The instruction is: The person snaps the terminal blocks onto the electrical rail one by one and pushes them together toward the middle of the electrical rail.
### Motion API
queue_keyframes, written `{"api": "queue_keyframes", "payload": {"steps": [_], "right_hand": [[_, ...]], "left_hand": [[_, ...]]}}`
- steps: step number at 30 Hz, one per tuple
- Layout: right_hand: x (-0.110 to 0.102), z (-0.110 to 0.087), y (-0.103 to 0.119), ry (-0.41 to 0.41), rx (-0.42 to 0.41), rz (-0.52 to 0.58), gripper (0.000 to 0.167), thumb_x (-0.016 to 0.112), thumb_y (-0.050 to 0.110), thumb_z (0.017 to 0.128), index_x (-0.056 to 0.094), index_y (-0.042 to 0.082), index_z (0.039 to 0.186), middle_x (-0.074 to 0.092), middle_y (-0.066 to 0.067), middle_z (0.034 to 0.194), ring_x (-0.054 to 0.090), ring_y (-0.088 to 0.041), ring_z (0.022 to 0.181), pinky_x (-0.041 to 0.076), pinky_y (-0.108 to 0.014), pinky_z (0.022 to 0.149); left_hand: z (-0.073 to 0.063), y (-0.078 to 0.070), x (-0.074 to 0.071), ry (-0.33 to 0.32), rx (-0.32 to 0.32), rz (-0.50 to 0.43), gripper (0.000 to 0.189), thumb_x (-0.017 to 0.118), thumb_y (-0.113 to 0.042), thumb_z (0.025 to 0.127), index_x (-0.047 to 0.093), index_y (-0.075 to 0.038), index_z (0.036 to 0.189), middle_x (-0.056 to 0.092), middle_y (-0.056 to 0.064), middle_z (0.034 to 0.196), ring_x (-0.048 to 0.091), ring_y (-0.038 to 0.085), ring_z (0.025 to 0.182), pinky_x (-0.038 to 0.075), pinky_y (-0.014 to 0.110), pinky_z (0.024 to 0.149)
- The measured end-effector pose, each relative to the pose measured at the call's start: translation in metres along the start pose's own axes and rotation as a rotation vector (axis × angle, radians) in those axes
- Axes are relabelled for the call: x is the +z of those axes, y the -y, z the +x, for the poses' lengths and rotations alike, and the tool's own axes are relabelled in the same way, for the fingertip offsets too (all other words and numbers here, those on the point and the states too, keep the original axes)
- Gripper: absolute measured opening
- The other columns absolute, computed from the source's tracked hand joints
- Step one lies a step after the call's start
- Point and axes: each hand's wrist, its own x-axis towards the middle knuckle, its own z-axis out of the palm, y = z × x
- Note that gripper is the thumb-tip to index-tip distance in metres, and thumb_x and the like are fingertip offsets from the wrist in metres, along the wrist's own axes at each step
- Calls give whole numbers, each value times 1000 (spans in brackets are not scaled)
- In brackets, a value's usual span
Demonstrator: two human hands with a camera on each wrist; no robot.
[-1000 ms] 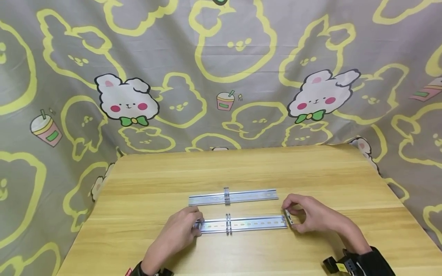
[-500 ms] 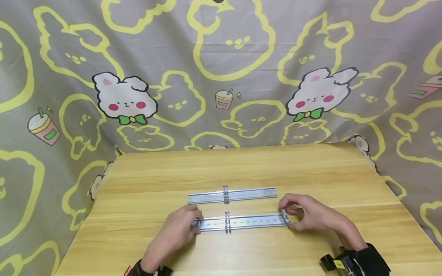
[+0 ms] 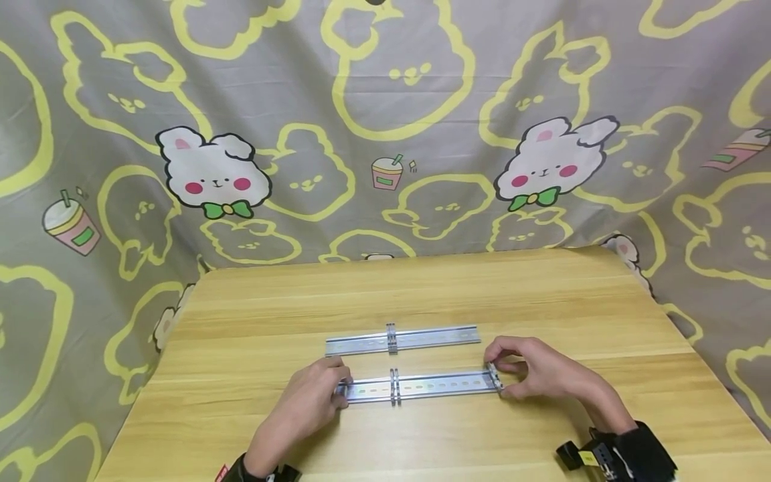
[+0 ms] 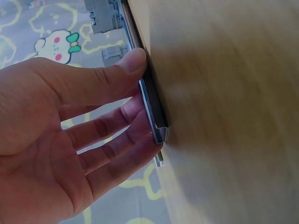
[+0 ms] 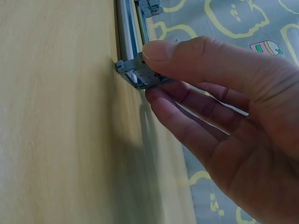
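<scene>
A silver slotted DIN rail (image 3: 442,384) lies on the wooden table in front of me, with two narrow clips (image 3: 395,386) standing across its middle. My left hand (image 3: 310,395) grips its left end, thumb on one edge and fingers on the other, as the left wrist view shows on the rail (image 4: 152,102). At the opposite end, my right hand (image 3: 542,368) pinches a small grey DIN rail clip (image 5: 142,72) between thumb and fingers. That clip sits across the rail's right end; whether it is latched I cannot tell.
Behind the near rail lies a second DIN rail (image 3: 440,336), with a group of clips (image 3: 392,339) at its middle. The wooden table (image 3: 253,308) reaches back to a grey curtain (image 3: 421,154) with yellow cartoon outlines.
My right hand has moved slightly left, bringing the grey clip from just beyond the rail's right end onto that end. My left hand keeps its hold on the rail.
</scene>
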Motion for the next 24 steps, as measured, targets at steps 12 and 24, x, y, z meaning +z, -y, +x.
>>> {"api": "queue_keyframes", "payload": {"steps": [12, 24], "right_hand": [[-1, -1, -5, 20, -19, 91, 47, 88, 5, 77, 62, 3, 115, 62, -18, 123, 63, -26, 117, 51, -36, 103], [5, -1, -2, -36, -7, -71, 46, 90, 7, 72, 62, 11, 108, 65, -6, 110, 64, -20, 100, 58, -32, 91]], "left_hand": [[1, -3, 0, 1, 1, 20, 26, 91, -8, 71, 74, -10, 90, 62, -4, 88, 60, 12, 78, 55, 29, 65], [1, -11, 0, 11, -12, 57, 25, 90, -5, 70, 73, -10, 88, 61, -2, 89, 61, 15, 80, 58, 33, 69]]}}
